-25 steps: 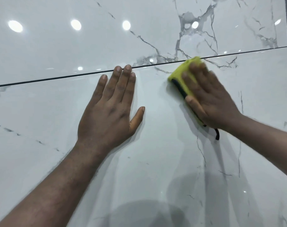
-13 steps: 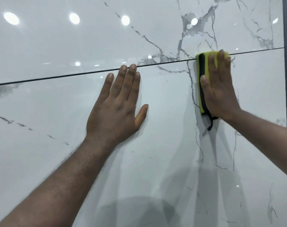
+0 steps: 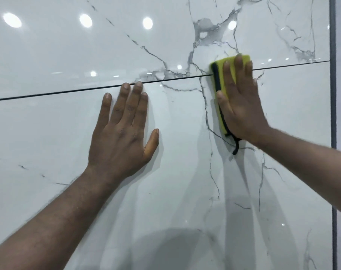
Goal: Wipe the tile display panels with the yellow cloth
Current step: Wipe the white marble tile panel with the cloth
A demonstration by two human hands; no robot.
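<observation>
Across the panel seam, the flat right hand is pressing the yellow cloth while the splayed left hand is bracing, probably steadying the reach.

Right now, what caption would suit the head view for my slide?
Right hand presses a yellow cloth across the seam between upper tile and lower tile; left hand rests flat below it.

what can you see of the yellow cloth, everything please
The yellow cloth is a rectangular, soft-looking pad with black trim down its left side and a black loop hanging below. It lies upright, straddling the seam between the tile panels, pressed flat by the right hand, fingers straight.
</observation>
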